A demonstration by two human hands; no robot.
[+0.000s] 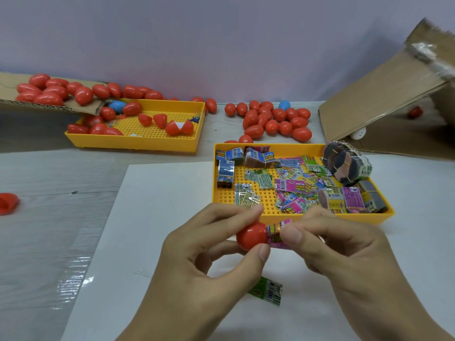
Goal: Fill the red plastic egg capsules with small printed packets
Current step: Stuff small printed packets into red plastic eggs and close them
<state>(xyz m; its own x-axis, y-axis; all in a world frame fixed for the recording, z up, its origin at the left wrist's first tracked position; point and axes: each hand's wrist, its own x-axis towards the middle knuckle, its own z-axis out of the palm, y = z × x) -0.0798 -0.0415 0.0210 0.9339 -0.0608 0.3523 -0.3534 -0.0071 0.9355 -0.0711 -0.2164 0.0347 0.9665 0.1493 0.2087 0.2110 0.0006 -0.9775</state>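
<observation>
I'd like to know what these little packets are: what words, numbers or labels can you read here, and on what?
"6": on several small printed packets in the nearer yellow perforated plastic tray.
"DINO": upside down on a pink packet, other words blurred.
Barcodes: on the green packet lying on the white sheet, digits unreadable.
Red plastic egg capsule: no text.

two yellow trays (138,143), two hands (197,254)

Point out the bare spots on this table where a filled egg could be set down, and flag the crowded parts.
Free: the white sheet left of the packet tray, and the grey tabletop in front of the egg tray. Crowded: both trays, and the loose red eggs behind the packet tray. A green packet lies beneath the hands.
</observation>
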